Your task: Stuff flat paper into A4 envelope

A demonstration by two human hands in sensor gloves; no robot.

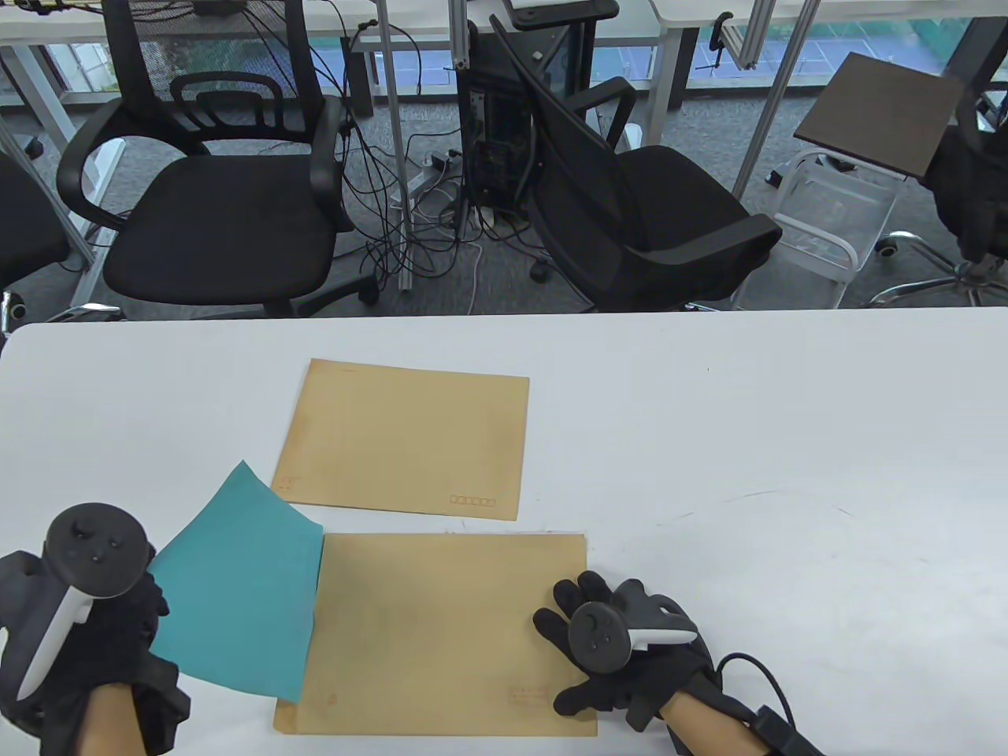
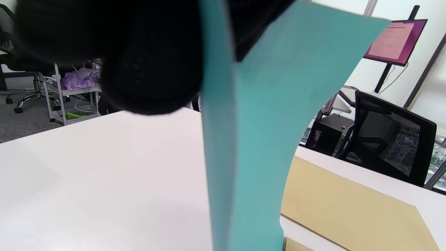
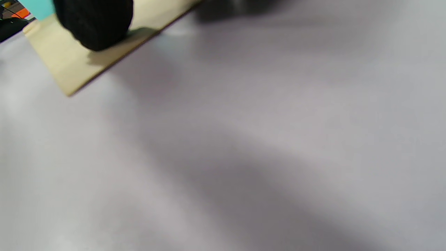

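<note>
A teal sheet of paper [image 1: 236, 583] is partly slid into the left end of the near brown envelope [image 1: 441, 630], its free part curving up off the table. My left hand [image 1: 118, 630] pinches the sheet's left edge; the left wrist view shows the teal sheet [image 2: 251, 139] held between dark gloved fingers [image 2: 150, 62]. My right hand [image 1: 606, 638] lies flat with spread fingers on the envelope's right end, holding it down. In the right wrist view a gloved fingertip [image 3: 94, 21] presses on the envelope [image 3: 69, 66] near its corner.
A second brown envelope [image 1: 405, 437] lies flat farther back, just beyond the near one. The white table [image 1: 787, 472] stretches to the right. Black office chairs [image 1: 220, 197] and cables stand past the far edge.
</note>
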